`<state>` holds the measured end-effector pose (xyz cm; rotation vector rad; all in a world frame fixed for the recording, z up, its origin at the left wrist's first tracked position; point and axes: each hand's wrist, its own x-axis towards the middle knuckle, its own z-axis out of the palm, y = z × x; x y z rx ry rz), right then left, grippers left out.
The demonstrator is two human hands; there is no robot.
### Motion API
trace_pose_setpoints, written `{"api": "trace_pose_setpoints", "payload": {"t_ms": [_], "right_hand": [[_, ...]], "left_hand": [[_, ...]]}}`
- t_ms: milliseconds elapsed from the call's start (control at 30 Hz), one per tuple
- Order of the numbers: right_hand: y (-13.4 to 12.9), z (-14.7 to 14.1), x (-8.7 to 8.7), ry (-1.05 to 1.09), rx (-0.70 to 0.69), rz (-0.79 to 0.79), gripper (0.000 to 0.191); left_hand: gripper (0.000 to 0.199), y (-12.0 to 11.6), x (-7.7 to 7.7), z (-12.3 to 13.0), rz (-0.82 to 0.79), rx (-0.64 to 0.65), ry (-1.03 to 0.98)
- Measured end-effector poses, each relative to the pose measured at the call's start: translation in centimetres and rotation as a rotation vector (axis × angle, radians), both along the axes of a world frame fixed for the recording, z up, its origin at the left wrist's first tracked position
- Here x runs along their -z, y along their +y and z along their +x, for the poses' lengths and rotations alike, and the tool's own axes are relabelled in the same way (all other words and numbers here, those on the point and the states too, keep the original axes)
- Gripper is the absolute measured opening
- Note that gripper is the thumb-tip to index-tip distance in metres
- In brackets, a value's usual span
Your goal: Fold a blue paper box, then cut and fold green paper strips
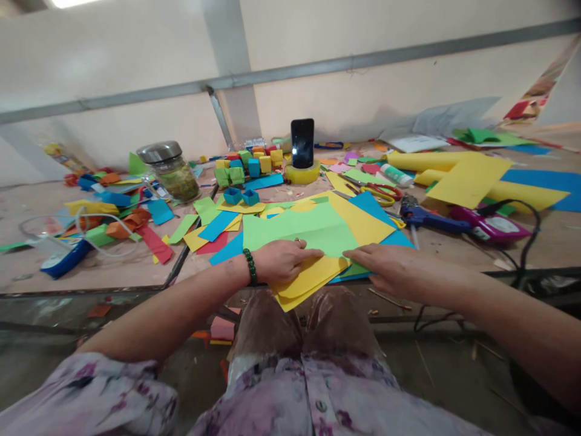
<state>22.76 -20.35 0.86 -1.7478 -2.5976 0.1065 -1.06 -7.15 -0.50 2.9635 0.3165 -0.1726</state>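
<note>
A light green sheet of paper point(299, 225) lies in front of me with a crease line across it, on a loose pile of coloured sheets. My left hand point(284, 260), with a green bead bracelet and a ring, rests on its near edge, index finger stretched out to the right. My right hand point(385, 263) touches the sheet's near right corner with its fingers straight and flat. Beneath lie yellow sheets point(299, 290) jutting over the table edge toward my lap, and blue sheets point(394, 237). The underside of both hands is hidden.
Scissors point(385, 192) and a blue glue gun point(431, 219) lie at the right, near a purple device point(492, 224) with a black cable. A phone point(302, 143) stands behind, beside small paper cubes point(252, 163). A glass jar point(175, 175) and a blue-white power strip point(66, 257) are left.
</note>
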Motion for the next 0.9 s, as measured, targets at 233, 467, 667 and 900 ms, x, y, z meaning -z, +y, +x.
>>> {"api": "trace_pose_setpoints", "payload": {"t_ms": [233, 467, 667, 900], "right_hand": [[1.0, -1.1, -0.7, -0.182, 0.015, 0.015, 0.05], [3.2, 2.3, -0.3, 0.287, 0.022, -0.114, 0.035], [4.9, 3.8, -0.1, 0.528, 0.077, -0.311, 0.047], [5.1, 2.1, 1.1, 0.41, 0.033, -0.126, 0.034]], "left_hand": [[0.058, 0.0, 0.0, 0.1, 0.002, -0.016, 0.023], [0.06, 0.1, -0.1, 0.2, -0.009, -0.026, 0.048], [0.059, 0.0, -0.1, 0.1, -0.024, -0.031, 0.028], [0.058, 0.1, -0.1, 0.1, -0.028, -0.036, 0.023]]}}
